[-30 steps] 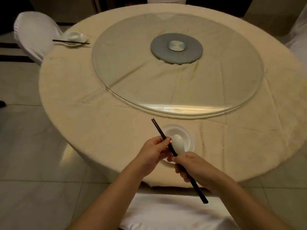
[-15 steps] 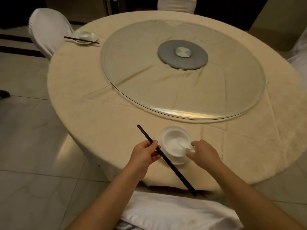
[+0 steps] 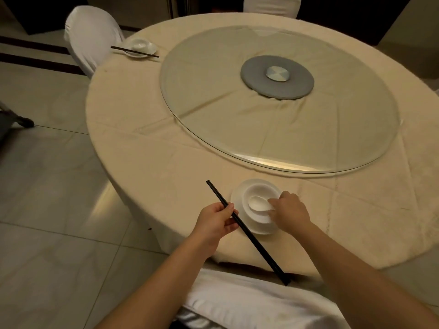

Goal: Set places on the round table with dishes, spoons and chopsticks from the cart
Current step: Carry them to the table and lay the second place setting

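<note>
A person's left hand (image 3: 217,220) grips a pair of black chopsticks (image 3: 247,232) near their upper third, fingers curled round them, the sticks slanting from above the tablecloth down past the table's near edge. The right hand (image 3: 290,210) rests at the right rim of a white bowl (image 3: 261,189), its fingertips pinching the handle of a white spoon (image 3: 257,203) that lies inside the bowl, scoop pointing left. The bowl sits on a white plate (image 3: 240,211) close to the near edge of the round table (image 3: 147,162), which is covered in a cream cloth. The chopsticks cross just beside the plate's left rim; whether they touch it cannot be told. A large glass turntable (image 3: 213,119) occupies the middle of the table, with a grey disc (image 3: 299,87) at its centre. At the far left edge a second setting (image 3: 142,46) is laid out: a white dish with a spoon in it and dark chopsticks (image 3: 134,51) laid across its front. White-covered chairs stand at the far left (image 3: 91,36), at the far side (image 3: 273,5) and directly below the camera (image 3: 249,305). The floor (image 3: 47,210) is pale tile.
</note>
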